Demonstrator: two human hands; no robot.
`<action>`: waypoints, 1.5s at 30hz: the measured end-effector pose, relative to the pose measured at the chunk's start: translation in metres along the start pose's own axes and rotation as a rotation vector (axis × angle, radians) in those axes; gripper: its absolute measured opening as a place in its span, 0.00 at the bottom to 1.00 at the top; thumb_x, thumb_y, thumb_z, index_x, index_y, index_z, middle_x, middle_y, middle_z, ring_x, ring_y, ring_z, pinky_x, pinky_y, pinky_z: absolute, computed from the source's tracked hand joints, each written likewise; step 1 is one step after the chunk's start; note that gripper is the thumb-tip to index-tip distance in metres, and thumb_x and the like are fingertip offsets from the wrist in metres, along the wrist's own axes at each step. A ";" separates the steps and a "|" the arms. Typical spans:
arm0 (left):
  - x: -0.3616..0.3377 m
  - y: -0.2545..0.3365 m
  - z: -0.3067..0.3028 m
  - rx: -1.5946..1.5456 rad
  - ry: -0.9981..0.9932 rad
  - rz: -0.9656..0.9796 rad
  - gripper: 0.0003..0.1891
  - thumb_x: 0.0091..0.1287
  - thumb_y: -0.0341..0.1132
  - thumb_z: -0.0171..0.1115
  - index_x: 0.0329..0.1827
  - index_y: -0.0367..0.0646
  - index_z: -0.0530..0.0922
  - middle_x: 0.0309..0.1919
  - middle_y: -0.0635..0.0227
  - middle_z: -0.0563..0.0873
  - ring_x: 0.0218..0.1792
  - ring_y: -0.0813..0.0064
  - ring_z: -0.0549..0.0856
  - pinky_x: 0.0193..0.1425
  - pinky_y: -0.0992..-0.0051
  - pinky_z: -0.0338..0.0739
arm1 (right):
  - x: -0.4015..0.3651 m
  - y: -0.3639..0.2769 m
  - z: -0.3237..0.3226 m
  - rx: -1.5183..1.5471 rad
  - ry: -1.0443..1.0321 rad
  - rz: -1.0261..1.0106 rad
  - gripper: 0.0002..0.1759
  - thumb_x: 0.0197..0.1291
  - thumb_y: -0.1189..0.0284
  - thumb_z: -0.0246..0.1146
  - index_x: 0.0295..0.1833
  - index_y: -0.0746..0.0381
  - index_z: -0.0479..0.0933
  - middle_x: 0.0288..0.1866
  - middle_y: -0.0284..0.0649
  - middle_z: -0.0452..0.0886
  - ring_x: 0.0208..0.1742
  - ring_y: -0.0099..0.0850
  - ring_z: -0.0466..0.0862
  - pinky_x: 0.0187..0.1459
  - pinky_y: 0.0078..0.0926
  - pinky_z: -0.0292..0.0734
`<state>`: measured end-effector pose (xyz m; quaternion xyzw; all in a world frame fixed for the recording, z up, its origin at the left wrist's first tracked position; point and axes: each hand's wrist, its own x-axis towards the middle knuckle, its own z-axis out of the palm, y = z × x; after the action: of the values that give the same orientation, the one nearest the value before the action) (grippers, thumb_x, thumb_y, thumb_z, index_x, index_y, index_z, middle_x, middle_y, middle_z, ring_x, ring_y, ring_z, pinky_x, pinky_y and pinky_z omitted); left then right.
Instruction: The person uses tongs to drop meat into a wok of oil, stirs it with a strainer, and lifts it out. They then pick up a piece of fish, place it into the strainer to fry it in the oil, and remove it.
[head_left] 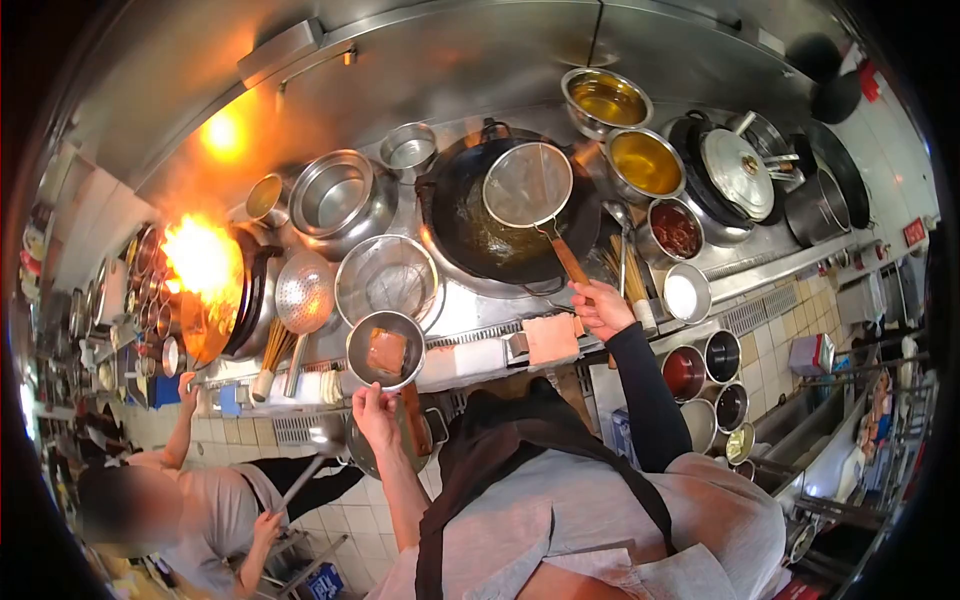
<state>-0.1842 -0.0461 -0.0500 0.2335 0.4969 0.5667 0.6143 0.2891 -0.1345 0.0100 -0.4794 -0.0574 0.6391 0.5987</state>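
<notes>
My right hand is closed round the wooden handle of a fine-mesh strainer. The strainer's round mesh hangs over a black wok with oily liquid in its bottom. My left hand pinches the near rim of a small metal bowl. A reddish-brown square piece that I cannot identify lies in that bowl. Just behind the bowl sits a wire-mesh basket, and a perforated skimmer rests to its left.
Tall flames rise from a wok at the left, where a co-worker holds a ladle. Bowls of yellow oil and red sauce stand right of my wok. A folded cloth lies on the front edge.
</notes>
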 end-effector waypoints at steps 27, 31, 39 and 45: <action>0.086 -0.004 0.028 0.241 0.056 0.187 0.09 0.72 0.28 0.66 0.39 0.43 0.71 0.33 0.68 0.81 0.25 0.80 0.83 0.23 0.81 0.75 | -0.003 0.123 0.090 -0.782 -0.169 -0.208 0.12 0.74 0.69 0.61 0.58 0.60 0.74 0.29 0.31 0.72 0.23 0.19 0.70 0.24 0.23 0.67; 0.075 0.012 0.075 1.071 0.186 0.563 0.09 0.70 0.25 0.64 0.40 0.35 0.70 0.39 0.51 0.80 0.41 0.47 0.83 0.48 0.59 0.79 | -0.039 0.119 0.104 -0.517 -0.177 0.118 0.09 0.75 0.69 0.61 0.55 0.57 0.72 0.29 0.28 0.70 0.19 0.13 0.64 0.17 0.16 0.56; 0.087 -0.018 0.082 1.141 0.061 0.865 0.09 0.64 0.23 0.64 0.39 0.34 0.71 0.42 0.48 0.76 0.45 0.44 0.77 0.53 0.52 0.72 | -0.014 0.143 0.106 -0.220 -0.179 0.275 0.09 0.72 0.72 0.62 0.52 0.59 0.71 0.31 0.29 0.71 0.19 0.13 0.61 0.15 0.14 0.50; 0.089 -0.015 0.071 1.114 0.078 0.769 0.09 0.63 0.23 0.65 0.38 0.34 0.71 0.40 0.49 0.76 0.43 0.45 0.77 0.51 0.54 0.72 | -0.019 0.134 0.101 -0.180 -0.222 0.301 0.09 0.73 0.73 0.61 0.55 0.58 0.71 0.32 0.30 0.71 0.18 0.12 0.60 0.15 0.14 0.51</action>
<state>-0.1272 0.0522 -0.0651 0.6549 0.6182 0.4120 0.1386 0.1216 -0.1367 -0.0117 -0.4608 -0.1079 0.7625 0.4411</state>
